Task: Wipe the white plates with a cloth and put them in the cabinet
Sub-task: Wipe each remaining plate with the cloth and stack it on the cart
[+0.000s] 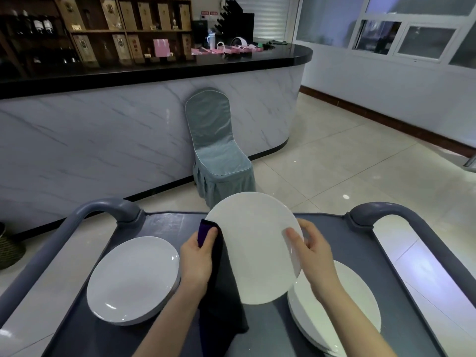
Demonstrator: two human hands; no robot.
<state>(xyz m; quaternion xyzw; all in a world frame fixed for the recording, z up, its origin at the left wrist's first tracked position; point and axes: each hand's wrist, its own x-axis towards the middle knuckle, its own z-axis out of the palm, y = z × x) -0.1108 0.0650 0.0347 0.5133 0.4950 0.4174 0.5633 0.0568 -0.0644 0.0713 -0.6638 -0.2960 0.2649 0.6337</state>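
Observation:
A white plate [253, 243] is held tilted above the grey cart top [164, 225]. My right hand [310, 249] pinches its right rim, thumb on the face and fingers behind. My left hand [197, 258] grips a dark purple cloth [219, 292] against the plate's left edge; the cloth hangs down below the hand. A stack of white plates [134, 276] lies on the cart at the left. Another stack of white plates [342, 307] lies at the right, partly under the held plate and my right forearm.
The cart has curved grey handles at the left [103, 206] and right [386, 210]. Beyond it stands a blue-covered chair [216, 150] against a marble-fronted bar counter [103, 130]. Shelves with bottles and boxes are behind the bar. A woven basket [9, 246] sits at the far left.

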